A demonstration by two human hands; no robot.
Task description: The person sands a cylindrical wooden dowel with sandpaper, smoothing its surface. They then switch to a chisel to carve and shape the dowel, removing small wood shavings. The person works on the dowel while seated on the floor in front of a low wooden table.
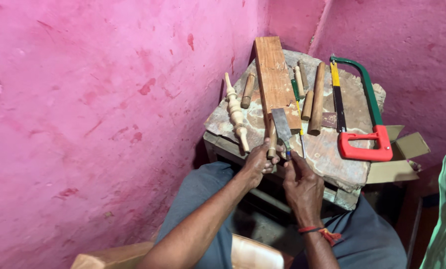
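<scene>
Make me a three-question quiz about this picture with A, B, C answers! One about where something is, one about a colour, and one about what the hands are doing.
1. Where does the hacksaw lie?
A. On the right side of the worn work table
B. On the person's lap
C. Leaning on the left wall

2. What colour is the hacksaw's handle?
A. Blue
B. Red
C. Yellow

3. What is the right hand doing?
A. Resting flat and empty
B. Gripping the flat chisel by its handle end
C. Holding the carved spindle

Answers:
1 A, the saw lies flat on the table's right side, beside the wooden handles.
2 B, the grip is bright red, the frame green.
3 B, its fingers close round the chisel's lower end, while the left hand grips a wooden handle next to it.
</scene>
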